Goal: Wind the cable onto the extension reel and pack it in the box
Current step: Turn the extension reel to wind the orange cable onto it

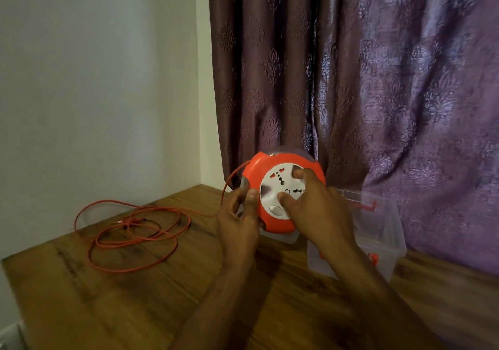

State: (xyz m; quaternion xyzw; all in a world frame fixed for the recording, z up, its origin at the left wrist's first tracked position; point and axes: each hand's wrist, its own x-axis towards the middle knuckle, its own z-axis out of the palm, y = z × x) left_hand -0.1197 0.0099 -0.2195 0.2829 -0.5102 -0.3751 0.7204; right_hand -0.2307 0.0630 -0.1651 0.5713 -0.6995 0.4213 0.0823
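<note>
Head view: orange extension reel [280, 190] with a white socket face, held tilted above a wooden table [135, 295]. Left hand [237, 220] grips the reel's left rim, thumb and fingers curled around the edge. Right hand [316, 204] rests on the socket face, fingertips spread and bent against it, covering its right side. Orange cable [135, 231] runs from the reel's left edge and lies in loose loops on the table, well left of the hands. Clear plastic box [378, 231] with red clips stands behind the right forearm, partly hidden by it and blurred. Purple patterned curtain [378, 80] hangs behind; a pale wall [94, 80] stands to the left.
</note>
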